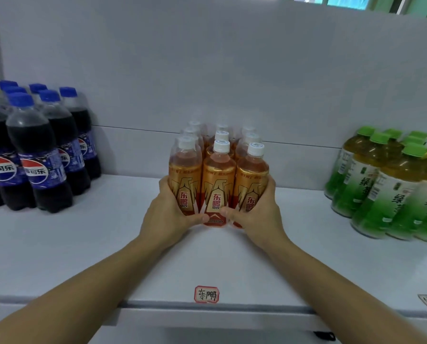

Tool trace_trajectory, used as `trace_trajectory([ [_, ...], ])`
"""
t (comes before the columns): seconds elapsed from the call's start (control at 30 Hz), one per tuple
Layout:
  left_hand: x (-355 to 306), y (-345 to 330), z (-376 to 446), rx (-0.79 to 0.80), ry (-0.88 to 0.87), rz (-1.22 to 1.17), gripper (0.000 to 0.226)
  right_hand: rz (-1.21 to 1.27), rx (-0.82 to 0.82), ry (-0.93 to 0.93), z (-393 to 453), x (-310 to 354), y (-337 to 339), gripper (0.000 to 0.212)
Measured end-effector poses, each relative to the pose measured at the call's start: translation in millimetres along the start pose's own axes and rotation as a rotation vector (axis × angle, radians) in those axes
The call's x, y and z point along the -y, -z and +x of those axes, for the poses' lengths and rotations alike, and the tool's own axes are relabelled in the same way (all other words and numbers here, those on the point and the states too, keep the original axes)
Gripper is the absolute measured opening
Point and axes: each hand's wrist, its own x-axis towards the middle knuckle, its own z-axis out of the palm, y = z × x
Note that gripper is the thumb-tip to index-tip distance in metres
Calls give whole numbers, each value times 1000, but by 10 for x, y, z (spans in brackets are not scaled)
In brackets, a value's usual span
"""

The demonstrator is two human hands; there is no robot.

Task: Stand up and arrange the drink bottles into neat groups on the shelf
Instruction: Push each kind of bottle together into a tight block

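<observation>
Left hand (166,214), right hand (258,214) cupping orange bottles (217,180) between them (upright)

A white shelf (83,244) carries three upright groups. Cola bottles (38,150) stand left, orange bottles (217,175) centre, green tea bottles (391,189) right.

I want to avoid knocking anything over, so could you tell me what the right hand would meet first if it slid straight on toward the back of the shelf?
The right hand already grips the orange bottles; it would push those first.
</observation>
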Motion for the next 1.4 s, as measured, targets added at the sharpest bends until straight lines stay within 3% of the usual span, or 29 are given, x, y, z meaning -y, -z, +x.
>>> trace_trajectory([
  [0.17, -1, 70, -38, 48, 5, 22, 104, -8, 11, -7, -37, 43, 40, 110],
  [0.23, -5, 134, -153, 101, 17, 64, 85, -35, 56, -46, -81, 39, 138, 104],
  [0.3, 42, 255, -332, 114, 41, 270, 66, -164, 93, -84, -146, 18, 340, 98],
  [0.37, 62, 382, -488, 109, 35, 484, 49, -371, 106, -56, -237, -56, 644, 83],
  [0.43, -42, 418, -581, 165, 11, 522, 30, -528, 108, 57, -344, -141, 980, 59],
  [0.5, -274, 280, -625, 286, -70, 448, 23, -564, 91, 144, -429, -223, 1304, 39],
  [0.6, -734, -188, -687, 466, -230, 289, 33, -426, 36, 115, -508, -335, 1739, 19],
  [0.7, -1141, -751, -625, 543, -293, 154, 45, -280, -121, 108, -567, -441, 2198, 14],
  [0.83, -1675, -1467, -432, 573, -68, -227, 41, -177, -385, 93, -541, -669, 2895, 30],
  [1.07, -2410, -2530, -172, 330, 279, -564, 39, 87, -765, -65, 45, -953, 3919, 25],
  [1.13, -2508, -2738, -127, 267, 359, -619, 43, 240, -708, -136, 338, -1110, 4104, 26],
  [1.23, -2627, -2923, -79, 190, 453, -769, 44, 490, -423, -352, 729, -1423, 4237, 34],
  [1.4, -2727, -3096, 5, 167, 462, -1010, 52, 616, -86, -484, 965, -1697, 4131, 52],
])
